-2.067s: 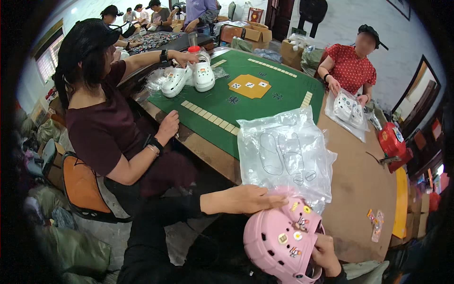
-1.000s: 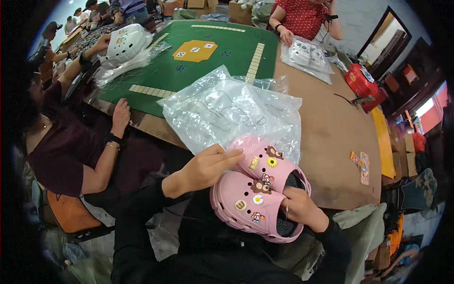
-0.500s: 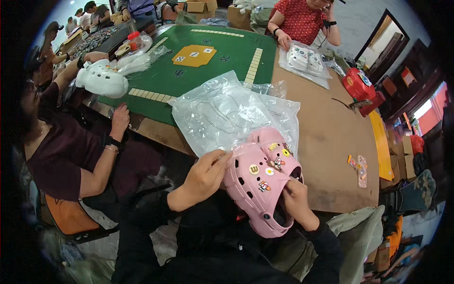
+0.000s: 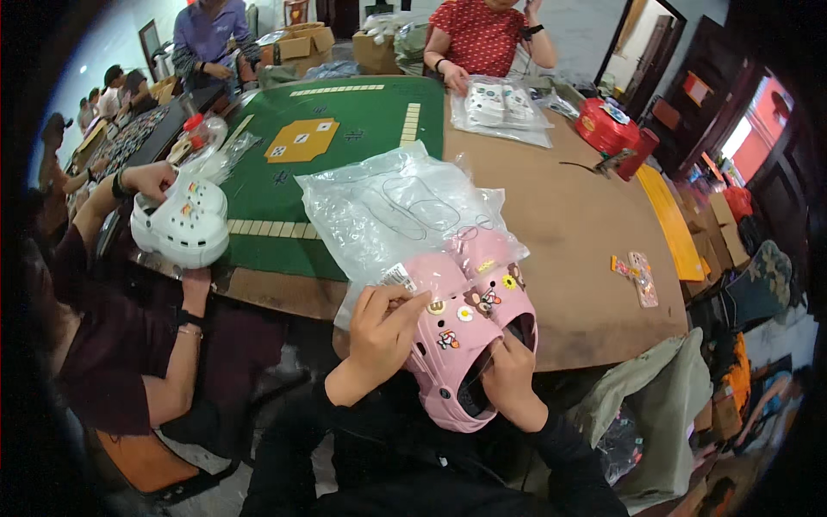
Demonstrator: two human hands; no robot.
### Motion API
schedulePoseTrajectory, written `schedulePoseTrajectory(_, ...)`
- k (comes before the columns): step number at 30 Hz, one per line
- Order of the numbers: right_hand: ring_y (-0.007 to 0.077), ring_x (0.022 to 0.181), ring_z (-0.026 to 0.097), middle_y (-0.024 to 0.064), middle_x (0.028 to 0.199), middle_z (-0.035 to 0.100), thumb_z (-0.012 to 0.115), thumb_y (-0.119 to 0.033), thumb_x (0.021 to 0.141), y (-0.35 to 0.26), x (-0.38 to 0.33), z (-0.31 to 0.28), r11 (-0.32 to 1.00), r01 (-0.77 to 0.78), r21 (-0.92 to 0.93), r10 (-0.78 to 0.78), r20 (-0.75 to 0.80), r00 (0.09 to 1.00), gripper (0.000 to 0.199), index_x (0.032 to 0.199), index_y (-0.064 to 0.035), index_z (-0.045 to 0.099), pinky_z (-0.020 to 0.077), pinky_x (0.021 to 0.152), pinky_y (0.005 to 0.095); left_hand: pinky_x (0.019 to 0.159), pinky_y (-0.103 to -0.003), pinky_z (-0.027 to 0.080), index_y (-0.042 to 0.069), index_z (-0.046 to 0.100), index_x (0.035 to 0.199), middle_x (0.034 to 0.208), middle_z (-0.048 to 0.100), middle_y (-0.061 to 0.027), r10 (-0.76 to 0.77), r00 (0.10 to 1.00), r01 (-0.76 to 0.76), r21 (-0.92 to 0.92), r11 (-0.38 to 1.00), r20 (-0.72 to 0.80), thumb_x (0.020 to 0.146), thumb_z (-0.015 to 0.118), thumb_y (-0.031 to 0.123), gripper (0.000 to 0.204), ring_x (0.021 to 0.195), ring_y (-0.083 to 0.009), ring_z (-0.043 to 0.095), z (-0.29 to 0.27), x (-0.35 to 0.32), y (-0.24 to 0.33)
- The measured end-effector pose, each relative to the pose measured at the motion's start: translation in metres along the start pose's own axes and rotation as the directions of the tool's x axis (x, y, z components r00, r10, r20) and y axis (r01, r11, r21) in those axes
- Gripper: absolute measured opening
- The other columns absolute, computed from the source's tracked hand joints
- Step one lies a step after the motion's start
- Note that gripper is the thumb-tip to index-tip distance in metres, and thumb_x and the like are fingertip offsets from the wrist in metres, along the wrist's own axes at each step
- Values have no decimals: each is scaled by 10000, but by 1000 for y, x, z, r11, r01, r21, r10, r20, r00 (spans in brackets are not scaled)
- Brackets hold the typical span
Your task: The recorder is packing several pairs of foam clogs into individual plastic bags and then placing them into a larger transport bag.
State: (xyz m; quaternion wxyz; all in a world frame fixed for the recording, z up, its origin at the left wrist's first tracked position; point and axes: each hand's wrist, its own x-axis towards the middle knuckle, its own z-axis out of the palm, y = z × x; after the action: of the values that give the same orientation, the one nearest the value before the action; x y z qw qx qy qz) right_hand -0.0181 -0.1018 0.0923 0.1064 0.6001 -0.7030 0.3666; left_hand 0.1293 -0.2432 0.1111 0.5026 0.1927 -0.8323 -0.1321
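A pair of pink clogs [image 4: 441,351] with flower, bear and other charms is held side by side in front of me, toes pointing away. My right hand [image 4: 514,386] grips them at the foot openings, its fingers partly hidden inside. The toes are under the film of a clear plastic bag [image 4: 353,194], which lies over the table's near edge. My left hand [image 4: 376,343] is closed in a pinch on the bag's edge, beside the left clog's toe. A white label with dark bars [image 4: 398,277] shows on the bag there.
At left a co-worker holds white clogs [image 4: 179,226]. Across the brown table [image 4: 568,224] a person in red handles bagged shoes [image 4: 500,108]. A green mat [image 4: 258,185] with tiles, a red container [image 4: 607,127] and a phone [image 4: 643,280] are on the table. A sack [image 4: 663,431] stands at my right.
The bag's edge now reaches further over the clogs' toes, and my left hand has moved along with it. The co-worker's white clogs have turned. The whole view has shifted.
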Motion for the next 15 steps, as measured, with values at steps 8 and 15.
schedulePoseTrajectory(8, 402, 772, 591, 221, 881, 616, 516, 70, 682, 2, -14, 9, 971, -234, -48, 223, -172, 960, 253, 917, 61, 610, 471, 683, 425, 660, -317, 458, 77, 708, 996, 872, 573, -74, 69, 995, -58, -144, 988, 72, 705, 681, 7, 300, 774, -227, 536, 26, -20, 14)
schedulePoseTrajectory(15, 417, 758, 564, 248, 913, 590, 467, 94, 672, 10, -33, 16, 961, -273, -34, 264, -169, 950, 295, 936, 72, 598, 451, 673, 444, 923, -379, 412, 35, 479, 1288, 1142, 481, -151, -314, 949, 310, -158, 938, -6, 756, 724, 135, 594, 1065, -297, 486, 27, -46, 0)
